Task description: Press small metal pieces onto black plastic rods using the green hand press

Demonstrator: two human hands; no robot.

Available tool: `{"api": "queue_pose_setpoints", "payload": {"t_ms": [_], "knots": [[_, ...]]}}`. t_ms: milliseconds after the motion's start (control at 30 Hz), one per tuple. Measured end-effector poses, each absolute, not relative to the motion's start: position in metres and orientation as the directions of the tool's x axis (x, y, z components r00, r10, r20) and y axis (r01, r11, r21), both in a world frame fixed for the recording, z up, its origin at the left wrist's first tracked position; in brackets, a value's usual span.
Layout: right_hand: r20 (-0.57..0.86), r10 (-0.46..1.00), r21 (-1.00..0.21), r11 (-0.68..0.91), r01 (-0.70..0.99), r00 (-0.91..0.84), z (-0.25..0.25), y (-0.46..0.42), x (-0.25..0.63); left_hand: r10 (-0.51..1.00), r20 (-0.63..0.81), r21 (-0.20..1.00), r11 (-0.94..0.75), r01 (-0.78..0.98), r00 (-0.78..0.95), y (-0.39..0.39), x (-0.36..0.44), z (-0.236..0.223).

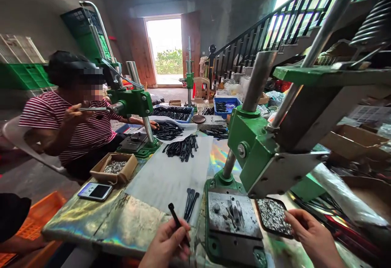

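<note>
My left hand [169, 244] is closed on a thin black plastic strip [176, 217] that sticks up and away from my fingers, just left of a green hand press [255, 146]. My right hand [310, 235] reaches into a dark tray of small silver metal pieces [273, 216], fingers pinched at its near edge; what they hold is too small to make out. The press's grey base plate [233, 215] with its fixture lies between my hands. A few more black strips [191, 203] lie on white paper beyond my left hand.
A person in a striped shirt sits at the left working a second green press [134, 105]. A cardboard box of metal pieces [114, 167], a phone [95, 191], piles of black strips [183, 148], blue bins [226, 106], an orange crate [39, 215] and a staircase [275, 27] surround the table.
</note>
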State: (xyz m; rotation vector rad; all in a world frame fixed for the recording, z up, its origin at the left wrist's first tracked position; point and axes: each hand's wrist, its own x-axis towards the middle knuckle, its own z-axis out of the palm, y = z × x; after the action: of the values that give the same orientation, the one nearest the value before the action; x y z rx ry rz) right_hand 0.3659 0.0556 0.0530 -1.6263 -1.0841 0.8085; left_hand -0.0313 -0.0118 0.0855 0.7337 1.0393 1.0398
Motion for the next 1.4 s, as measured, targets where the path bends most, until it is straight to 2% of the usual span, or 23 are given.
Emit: {"api": "queue_pose_setpoints", "payload": {"t_ms": [133, 267, 400, 500, 567, 767, 1067, 1200, 1400], "knots": [[-0.048, 0.948, -0.976, -0.111, 0.186, 0.316, 0.088, 0.032, 0.328, 0.895, -0.346, 0.768, 0.443, -0.463, 0.282, -0.02, -0.019, 0.09], [-0.161, 0.963, -0.987, -0.159, -0.024, 0.215, 0.099, 0.008, 0.283, 0.856, -0.356, 0.645, 0.516, -0.564, 0.375, -0.019, -0.003, 0.092], [-0.231, 0.972, -0.956, -0.234, -0.175, -0.036, 0.099, -0.012, 0.239, 0.834, -0.385, 0.534, 0.55, -0.642, 0.395, -0.016, 0.012, 0.095], [-0.212, 0.953, -0.943, -0.258, -0.21, -0.218, 0.108, -0.022, 0.213, 0.829, -0.404, 0.493, 0.554, -0.671, 0.387, -0.015, 0.021, 0.1], [-0.198, 0.943, -0.944, -0.257, -0.208, -0.267, 0.115, -0.026, 0.202, 0.827, -0.413, 0.476, 0.553, -0.684, 0.381, -0.015, 0.025, 0.102], [-0.172, 0.951, -0.941, -0.236, -0.241, -0.259, 0.124, -0.033, 0.191, 0.802, -0.422, 0.411, 0.585, -0.699, 0.423, -0.016, 0.031, 0.102], [-0.206, 0.958, -0.948, -0.246, -0.203, -0.201, 0.134, -0.031, 0.187, 0.778, -0.431, 0.384, 0.617, -0.687, 0.457, -0.015, 0.034, 0.1], [-0.173, 0.971, -0.968, -0.198, -0.152, -0.164, 0.128, -0.029, 0.185, 0.795, -0.436, 0.421, 0.594, -0.685, 0.421, -0.015, 0.034, 0.1], [-0.073, 0.984, -0.992, -0.089, -0.093, -0.164, 0.111, -0.029, 0.183, 0.861, -0.378, 0.543, 0.504, -0.672, 0.341, -0.014, 0.037, 0.098]]}}
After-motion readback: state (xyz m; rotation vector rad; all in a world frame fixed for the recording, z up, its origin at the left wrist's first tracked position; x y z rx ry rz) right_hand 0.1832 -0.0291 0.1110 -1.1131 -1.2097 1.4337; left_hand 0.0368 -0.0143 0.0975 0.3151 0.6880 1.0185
